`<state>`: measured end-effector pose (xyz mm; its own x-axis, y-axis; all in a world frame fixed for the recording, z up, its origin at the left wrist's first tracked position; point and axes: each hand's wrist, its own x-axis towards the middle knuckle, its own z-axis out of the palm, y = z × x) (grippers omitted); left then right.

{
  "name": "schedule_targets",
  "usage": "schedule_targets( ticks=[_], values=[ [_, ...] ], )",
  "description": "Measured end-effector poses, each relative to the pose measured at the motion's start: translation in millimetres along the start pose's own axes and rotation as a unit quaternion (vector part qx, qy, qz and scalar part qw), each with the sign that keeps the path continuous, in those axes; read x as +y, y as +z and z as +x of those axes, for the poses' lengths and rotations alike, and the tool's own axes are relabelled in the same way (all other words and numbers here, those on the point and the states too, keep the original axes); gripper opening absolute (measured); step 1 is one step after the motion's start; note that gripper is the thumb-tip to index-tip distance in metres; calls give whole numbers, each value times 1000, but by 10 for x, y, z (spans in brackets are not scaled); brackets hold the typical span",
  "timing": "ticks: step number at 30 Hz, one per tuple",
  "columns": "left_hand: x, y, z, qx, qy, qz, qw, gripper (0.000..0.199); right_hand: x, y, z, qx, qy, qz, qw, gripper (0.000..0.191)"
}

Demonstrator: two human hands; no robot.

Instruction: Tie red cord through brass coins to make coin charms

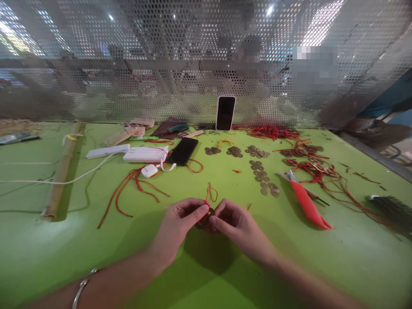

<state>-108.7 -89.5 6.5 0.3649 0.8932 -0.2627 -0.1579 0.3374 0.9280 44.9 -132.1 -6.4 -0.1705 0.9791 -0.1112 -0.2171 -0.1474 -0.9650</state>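
My left hand (188, 219) pinches a red cord (211, 194) whose thin loop sticks up above the fingertips. Between both hands is a small bunch of dark round coins (203, 222), partly hidden by the fingers. Thumb and forefinger of my right hand (230, 219) are closed on the edge of these coins. Red strands run among the coins, but how they are threaded is hidden. Beyond the hands lie groups of similar coins (260, 175) on the green table (144, 274). A silver bangle (80, 292) is on my left wrist.
A phone (225, 113) stands upright against the perforated metal screen (161, 86); another phone (183, 151) lies beside a white power strip (144, 154). At right are scissors with a red handle (309, 204), a black brush (394, 212) and tangled red cords (273, 131). A bamboo tube (61, 180) lies left.
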Motion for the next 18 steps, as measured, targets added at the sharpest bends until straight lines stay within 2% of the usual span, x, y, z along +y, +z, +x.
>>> schedule_targets(
  ticks=[4,10,15,18],
  values=[
    [20,-14,15,11,-1,8,1000,14,-49,-46,2,-37,38,-6,999,31],
    [50,-19,31,19,12,38,999,15,-99,-78,5,12,10,-58,998,27],
    [59,0,5,-3,15,63,998,14,-51,6,4,1,22,-125,992,22],
    [66,-5,-1,-19,12,76,997,14,-70,-14,-3,-9,38,-185,982,22]
  ],
)
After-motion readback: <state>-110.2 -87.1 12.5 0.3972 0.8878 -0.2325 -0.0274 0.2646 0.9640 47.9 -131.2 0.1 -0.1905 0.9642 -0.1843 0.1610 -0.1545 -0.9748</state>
